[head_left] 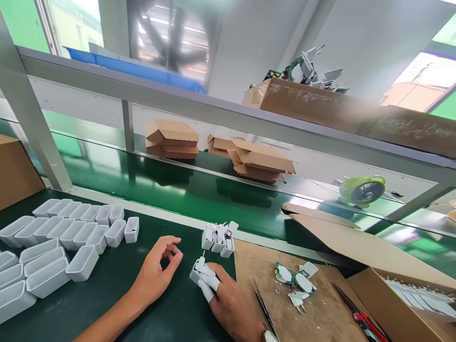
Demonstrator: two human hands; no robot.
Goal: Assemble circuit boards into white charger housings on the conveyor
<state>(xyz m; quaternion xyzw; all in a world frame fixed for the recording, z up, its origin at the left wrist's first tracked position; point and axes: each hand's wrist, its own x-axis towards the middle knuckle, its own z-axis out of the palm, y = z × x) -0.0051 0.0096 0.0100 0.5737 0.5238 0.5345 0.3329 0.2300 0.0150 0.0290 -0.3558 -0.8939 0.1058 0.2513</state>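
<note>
My right hand (233, 301), with white finger cots on its thumb and a finger, grips a white plastic charger housing (194, 274) with a white plug piece (204, 267) at its top. My left hand (158, 268) hovers over the green surface to the left, thumb and fingers curved but apart, holding nothing. Just beyond my right hand, several white housings (218, 244) with plug parts inside stand together. Rows of white, open-topped housings (82, 263) fill the left side of the bench.
Tweezers (262, 304), green circuit boards with plugs (295, 280) and red-handled pliers (363, 318) lie on or beside a brown board (249, 261). An open carton (395, 304) of white parts stands right. Beyond run a green conveyor (171, 190) with cardboard boxes (263, 159) and a shelf rail (221, 114).
</note>
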